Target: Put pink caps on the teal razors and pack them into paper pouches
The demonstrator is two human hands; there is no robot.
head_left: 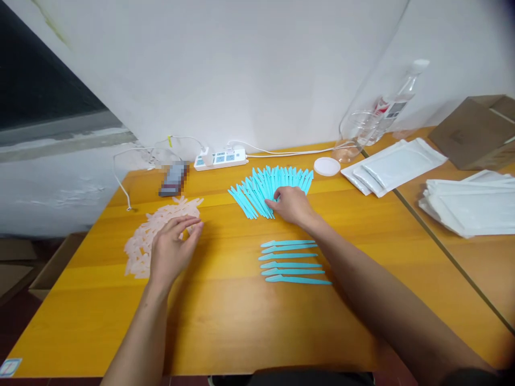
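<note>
My right hand (293, 203) is at a fanned pile of slim turquoise plastic eyebrow razors (257, 190), its thumb and fingers closed on one at the near side. Closer to me, several more turquoise razors (292, 265) lie in a spaced row, handles pointing right; my right forearm partly covers the far ones. My left hand (173, 247) hovers over the right edge of a heap of small pale pink plastic pieces (139, 246). Its thumb and fingertips come together in a pinch, and whatever may be between them is too small to make out.
Along the wall lie a white power strip (220, 160) with cables and a blurred phone (174, 178). Rightward are a round white lid (326, 166), a clear jar (350, 145), a plastic bottle (396, 110), white packets (396, 165), more packets (470, 206) and a cardboard box (472, 131).
</note>
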